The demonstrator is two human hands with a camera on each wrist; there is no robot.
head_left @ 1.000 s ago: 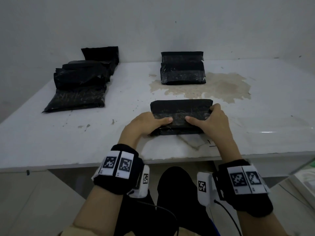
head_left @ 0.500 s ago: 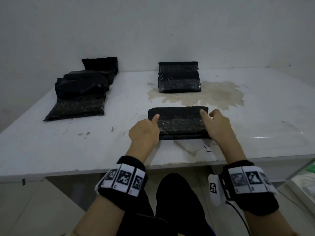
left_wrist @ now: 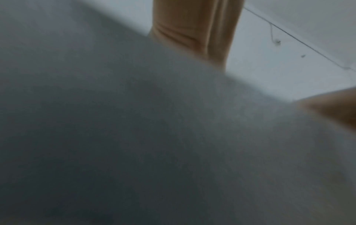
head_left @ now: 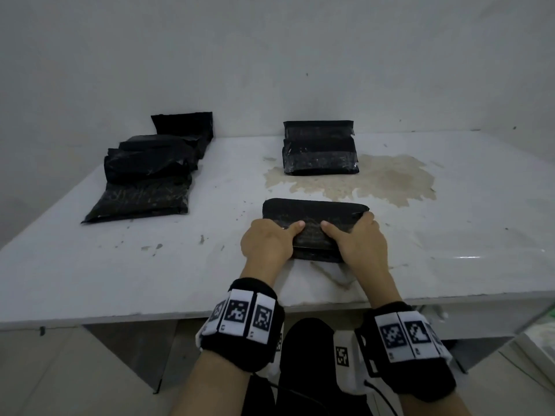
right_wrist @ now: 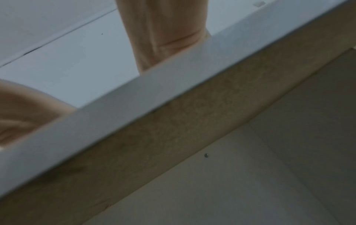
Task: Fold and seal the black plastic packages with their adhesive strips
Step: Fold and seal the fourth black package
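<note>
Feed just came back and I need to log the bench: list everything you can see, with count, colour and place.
Package being worked: one, black, near middle of the table, under both hands.
Stack by the far wall: black packages, seemingly two, far centre.
Pile at far left: black packages overlapping, about four; exact count unclear.
Stain: one, tan, right of the far stack.
Table: one, white, scuffed.
Wall: grey-white, behind the table.
Wrist bands: two, black with white coded tags, one on each wrist.
Left hand: thumb on top of the near package, left end.
Right hand: thumb on top, fingers curled over the right end.
</note>
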